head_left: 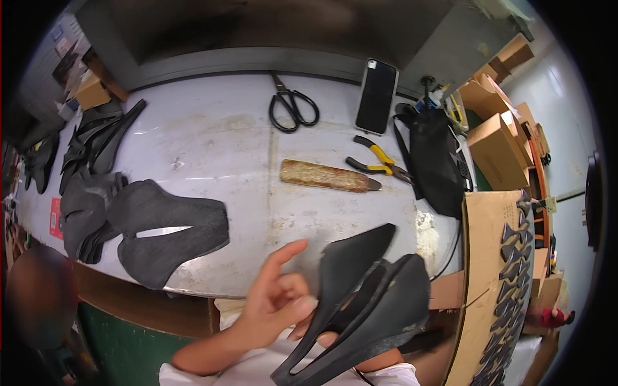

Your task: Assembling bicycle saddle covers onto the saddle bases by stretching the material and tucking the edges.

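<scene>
A black bicycle saddle shell point(380, 302) with a long central slot is tilted in front of me, at the table's near edge. My right hand point(328, 339) grips it from below; only a fingertip shows past the shell, and the rest is hidden. My left hand point(283, 296) is beside the shell's left edge, index finger stretched out and thumb apart from it; whether it touches the shell I cannot tell. Dark grey saddle-shaped pads point(174, 225), slotted in the middle, lie stacked on the left of the table.
On the table point(225, 148) are black-handled scissors point(293, 109), a phone point(377, 96), yellow-and-black pliers point(380, 161), a wrapped-handle blade tool point(328, 177) and a black bag point(438, 154). More black shells point(103, 138) sit far left. Cardboard point(483, 257) with several dark pieces stands right.
</scene>
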`<state>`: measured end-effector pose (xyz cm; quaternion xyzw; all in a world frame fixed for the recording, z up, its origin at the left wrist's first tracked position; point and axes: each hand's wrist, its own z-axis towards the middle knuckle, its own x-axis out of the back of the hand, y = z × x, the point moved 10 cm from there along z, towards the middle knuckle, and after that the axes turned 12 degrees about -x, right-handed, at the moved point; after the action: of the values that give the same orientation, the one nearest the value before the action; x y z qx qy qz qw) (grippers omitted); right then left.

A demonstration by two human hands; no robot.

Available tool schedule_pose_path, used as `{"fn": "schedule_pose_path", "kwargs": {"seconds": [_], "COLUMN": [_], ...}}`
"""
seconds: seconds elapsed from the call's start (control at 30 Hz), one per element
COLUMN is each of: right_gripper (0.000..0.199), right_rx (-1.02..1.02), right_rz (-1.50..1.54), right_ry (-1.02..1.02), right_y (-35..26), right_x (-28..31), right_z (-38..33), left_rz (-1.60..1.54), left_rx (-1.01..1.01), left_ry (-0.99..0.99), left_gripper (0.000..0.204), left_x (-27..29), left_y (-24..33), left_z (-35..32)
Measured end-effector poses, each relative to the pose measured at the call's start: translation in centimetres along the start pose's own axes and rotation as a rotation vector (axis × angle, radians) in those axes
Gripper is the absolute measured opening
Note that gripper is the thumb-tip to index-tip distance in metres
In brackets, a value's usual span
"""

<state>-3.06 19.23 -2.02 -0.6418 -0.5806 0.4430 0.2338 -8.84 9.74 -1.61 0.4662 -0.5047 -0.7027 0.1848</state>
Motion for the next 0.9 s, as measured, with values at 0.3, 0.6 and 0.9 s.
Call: {"fn": "schedule_pose_path", "kwargs": {"seconds": [0.3, 0.6, 0.9], "right_gripper": [0.049, 0.048, 0.04], "right_rx": [0.145, 0.299, 0.39], "right_rz": [0.0, 0.008, -0.041], "right_ry": [0.105, 0.279, 0.2], "right_y": [-0.7, -1.1, -1.0], "right_x": [-0.9, 0.5, 0.2], "right_z": [0.9, 0.7, -0.5], "left_rz": [-0.285, -0.259, -0.147], "left_rx": [0.033, -0.08, -0.101], "left_ry": [0.114, 0.104, 0.102], "left_gripper": [0.072, 0.067, 0.067], "left_x": [-1.4, -2.1, -1.2], "left_y": [-1.3, -0.9, 0.2], "left_z": [0.0, -0.3, -0.8]}}
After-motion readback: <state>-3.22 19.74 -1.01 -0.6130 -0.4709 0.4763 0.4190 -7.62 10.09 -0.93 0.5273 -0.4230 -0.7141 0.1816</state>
